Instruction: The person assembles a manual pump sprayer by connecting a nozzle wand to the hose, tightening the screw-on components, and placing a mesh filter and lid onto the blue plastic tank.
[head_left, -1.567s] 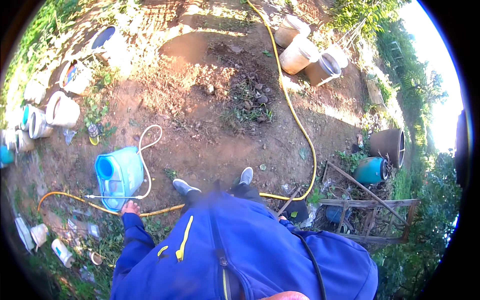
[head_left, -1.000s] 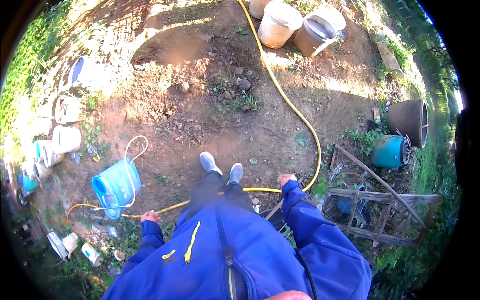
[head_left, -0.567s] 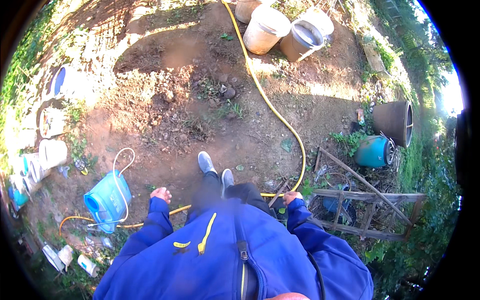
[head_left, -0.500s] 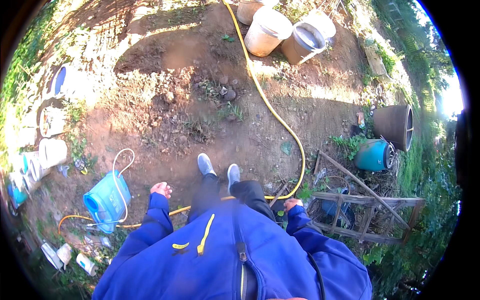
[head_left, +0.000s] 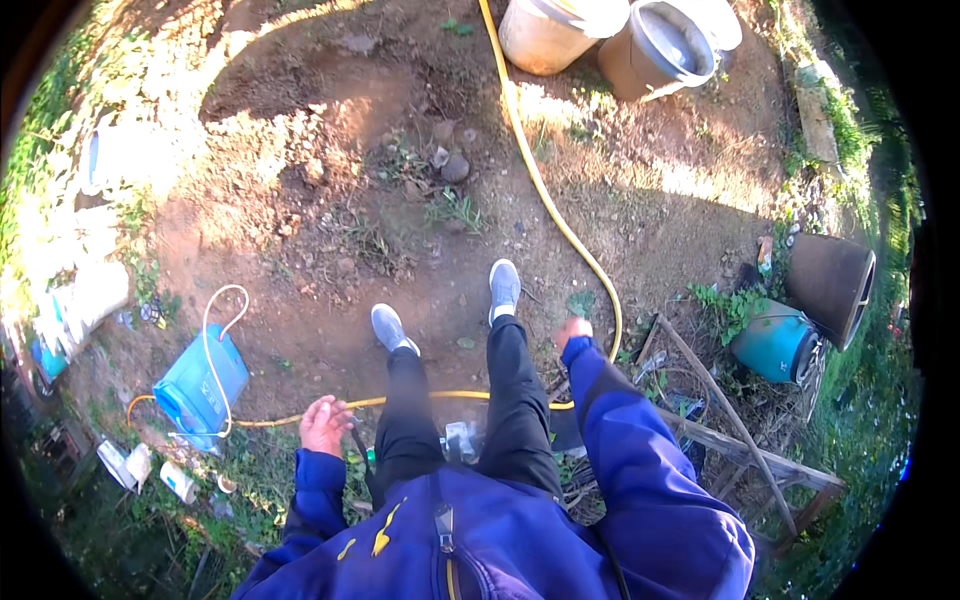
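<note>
My left hand [head_left: 325, 426] hangs low beside my left leg, fingers loosely bent and a little apart, with nothing visible in it. Close to its fingertips a yellow hose [head_left: 440, 395] runs along the ground behind my shoes. To the left stands a blue translucent jug-like container [head_left: 203, 385] with a thin pale tube [head_left: 208, 350] looping over it. My right hand [head_left: 573, 332] is swung forward above the dirt, inside the hose's curve. Its fingers are smeared by motion, and no held thing shows. My grey shoes [head_left: 505, 285] are spread apart in mid-stride.
Large pale buckets [head_left: 545, 40] stand at the far right beside the hose. A teal drum [head_left: 770, 342] and a brown barrel [head_left: 825, 290] lie on the right, near a wooden frame [head_left: 745, 455]. White containers [head_left: 95, 295] sit at the left. Stones [head_left: 455, 168] and clods dot the soil.
My right hand has swung forward and inward; my right foot has stepped ahead. My left hand is lower in view. The buckets and barrel sit farther right in view.
</note>
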